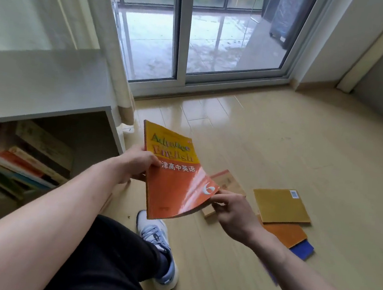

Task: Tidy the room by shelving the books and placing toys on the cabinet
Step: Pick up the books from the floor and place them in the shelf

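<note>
- One white sneaker [160, 249] sits low in the frame's centre.
- Two hands hold one orange-and-yellow textbook [174, 174] at mid-frame: the left hand [139, 162] grips its left edge, the right hand [232, 212] pinches its lower right corner.
- Four books lie on the floor [306, 147] right of centre: a tan book [228, 183], a mustard book [279, 205], an orange book [287, 233] and a blue book [304, 250].
- One white cabinet [36, 82] at left holds leaning books [22, 155].

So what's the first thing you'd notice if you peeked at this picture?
The bright orange and yellow English book in the middle grabs the eye first, held up over the floor, with the left hand gripping its left edge and the right hand pinching its lower right corner. Next come the books on the floor to the right, then the big glass door behind, and the leaning books in the white shelf on the left.
</note>
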Demonstrator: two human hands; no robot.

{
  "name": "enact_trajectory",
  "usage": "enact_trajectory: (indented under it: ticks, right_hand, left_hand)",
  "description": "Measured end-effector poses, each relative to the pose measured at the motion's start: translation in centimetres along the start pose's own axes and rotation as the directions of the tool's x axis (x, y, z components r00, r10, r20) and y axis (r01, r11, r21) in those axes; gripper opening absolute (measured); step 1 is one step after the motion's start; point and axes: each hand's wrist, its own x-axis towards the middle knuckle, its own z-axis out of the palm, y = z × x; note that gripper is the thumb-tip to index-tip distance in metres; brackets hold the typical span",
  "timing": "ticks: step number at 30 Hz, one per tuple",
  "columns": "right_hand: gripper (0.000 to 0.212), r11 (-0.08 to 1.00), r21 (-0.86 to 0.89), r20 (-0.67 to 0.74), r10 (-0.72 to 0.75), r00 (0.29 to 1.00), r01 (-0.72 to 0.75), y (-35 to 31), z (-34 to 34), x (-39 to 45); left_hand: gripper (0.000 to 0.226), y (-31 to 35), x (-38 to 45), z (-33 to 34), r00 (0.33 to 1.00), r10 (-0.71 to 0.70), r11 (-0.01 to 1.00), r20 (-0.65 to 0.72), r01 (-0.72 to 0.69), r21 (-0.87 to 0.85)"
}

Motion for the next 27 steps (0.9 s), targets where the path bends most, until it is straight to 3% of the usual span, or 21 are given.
enact_trajectory:
  ticks: [5, 9, 13, 15, 16, 19, 22, 24, 27]
  right_hand:
    - [0.03, 0.99, -0.005, 0.019, 0.14, 0.99, -0.14, -1.7, -1.1, 2.9]
    - [0.052, 0.963, 0.215, -0.005, 0.167, 0.986, -0.162, -6.0, -2.3, 6.2]
    - [0.087, 0.906, 0.386, -0.041, 0.205, 0.978, -0.173, -11.2, -2.3, 9.7]
    - [0.087, 0.902, 0.407, 0.007, 0.156, 0.988, -0.146, -13.5, -1.9, 11.5]
    - [0.075, 0.907, 0.404, 0.03, 0.116, 0.993, -0.118, -14.6, -1.7, 12.3]
    - [0.03, 0.927, 0.371, 0.14, 0.002, 0.99, -0.054, -18.3, -0.6, 14.7]
    - [0.021, 0.981, 0.195, 0.293, -0.078, 0.953, 0.021, -21.9, 1.2, 16.1]
    - [0.003, 0.991, 0.016, 0.397, -0.127, 0.909, 0.131, -23.8, 3.1, 16.8]
    - [0.015, 0.927, -0.226, 0.505, -0.151, 0.85, 0.299, -25.4, 7.3, 17.2]
  left_hand:
    - [0.027, 1.6, -0.7, -2.5, 0.972, 0.228, 0.961, -0.052, -0.216, 0.173]
    - [0.024, 3.0, -3.2, -5.8, 0.893, 0.424, 0.873, -0.15, -0.359, 0.331]
    - [0.022, 2.1, -6.1, -9.7, 0.847, 0.476, 0.874, -0.238, -0.425, 0.236]
    - [0.022, 0.9, -7.4, -11.3, 0.837, 0.487, 0.872, -0.25, -0.454, 0.181]
    - [0.021, 0.2, -7.9, -12.0, 0.832, 0.491, 0.871, -0.258, -0.465, 0.16]
    - [0.022, -2.7, -9.1, -14.3, 0.831, 0.452, 0.889, -0.324, -0.45, 0.087]
    - [0.02, -6.7, -9.2, -17.1, 0.858, 0.335, 0.933, -0.39, -0.36, 0.01]
    - [0.018, -9.7, -8.8, -18.7, 0.884, 0.256, 0.964, -0.391, -0.265, 0.03]
    - [0.023, -14.2, -8.2, -19.7, 0.937, 0.162, 0.955, -0.309, -0.071, 0.287]
